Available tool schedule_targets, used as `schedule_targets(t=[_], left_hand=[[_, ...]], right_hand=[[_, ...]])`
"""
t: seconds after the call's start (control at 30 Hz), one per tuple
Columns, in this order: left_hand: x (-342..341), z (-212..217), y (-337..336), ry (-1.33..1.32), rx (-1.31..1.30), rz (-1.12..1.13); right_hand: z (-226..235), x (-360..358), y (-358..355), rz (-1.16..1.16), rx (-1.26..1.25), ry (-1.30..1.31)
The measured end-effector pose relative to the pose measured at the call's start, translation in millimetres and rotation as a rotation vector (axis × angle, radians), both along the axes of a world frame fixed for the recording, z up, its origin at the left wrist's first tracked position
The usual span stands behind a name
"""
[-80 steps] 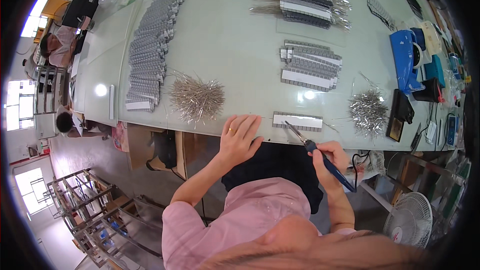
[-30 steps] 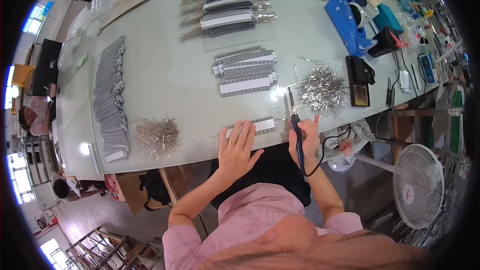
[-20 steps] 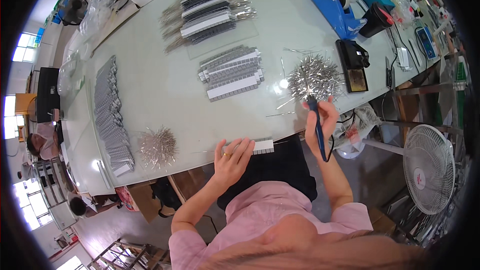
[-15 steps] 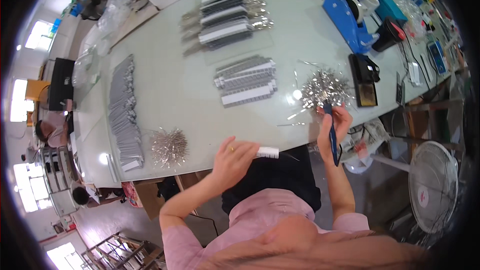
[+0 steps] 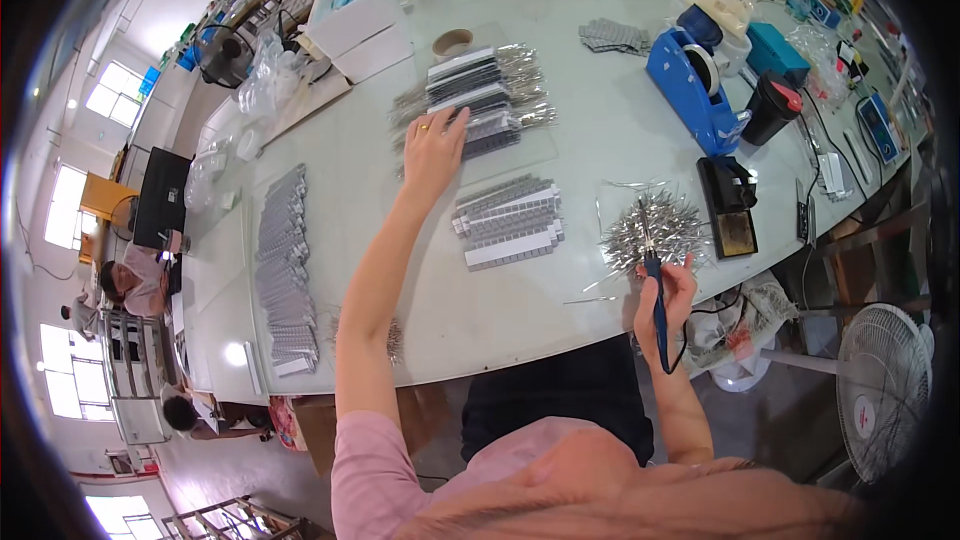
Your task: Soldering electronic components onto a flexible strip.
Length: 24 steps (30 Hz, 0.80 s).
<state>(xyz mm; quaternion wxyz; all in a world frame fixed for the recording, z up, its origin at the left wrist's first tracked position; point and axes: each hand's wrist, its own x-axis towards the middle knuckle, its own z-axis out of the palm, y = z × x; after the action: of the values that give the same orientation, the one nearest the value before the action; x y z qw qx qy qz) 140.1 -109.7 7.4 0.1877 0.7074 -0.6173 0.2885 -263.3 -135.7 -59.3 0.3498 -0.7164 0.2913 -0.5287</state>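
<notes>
My left hand (image 5: 434,152) is stretched out over a stack of segmented strips (image 5: 470,80) with silvery wire leads at both ends. Its fingers bend down on the near part of the stack, round a pale segmented strip (image 5: 492,124); the fingertips partly cover it. My right hand (image 5: 668,302) grips a soldering iron (image 5: 657,315) with a dark blue handle. The iron points away from me, its tip over a loose pile of shiny wire leads (image 5: 650,225). Between the hands lies a batch of grey and white strips (image 5: 510,225) without visible leads.
A long row of grey strips (image 5: 285,270) lies on the left, with another wire bunch (image 5: 395,340) partly behind my left arm. At right stand a soldering-iron stand (image 5: 728,205), a blue tape dispenser (image 5: 695,90) and a black cup (image 5: 772,108). A fan (image 5: 880,390) stands beside the table.
My left hand has moved from the table's front edge, where it held a white strip, forward to the wired stack. My right hand stays by the wire pile with the soldering iron. The view has shifted.
</notes>
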Motion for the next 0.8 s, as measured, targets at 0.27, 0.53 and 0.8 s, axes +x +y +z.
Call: schedule_targets(t=[0.27,0.53,0.8], left_hand=[[-104.1,-1.2,102.0,0.228,0.192,-0.231],[-136.8,2.5,103.8,0.566,0.311,-0.025],[-164.1,-0.6,139.9,0.616,0.334,-0.025]], right_hand=[[2.7,-0.3,-3.3,-0.004,-0.111,0.115],[1.2,-2.5,0.1,-0.016,-0.143,0.134],[5.5,-3.1,16.8,-0.028,-0.194,0.204]])
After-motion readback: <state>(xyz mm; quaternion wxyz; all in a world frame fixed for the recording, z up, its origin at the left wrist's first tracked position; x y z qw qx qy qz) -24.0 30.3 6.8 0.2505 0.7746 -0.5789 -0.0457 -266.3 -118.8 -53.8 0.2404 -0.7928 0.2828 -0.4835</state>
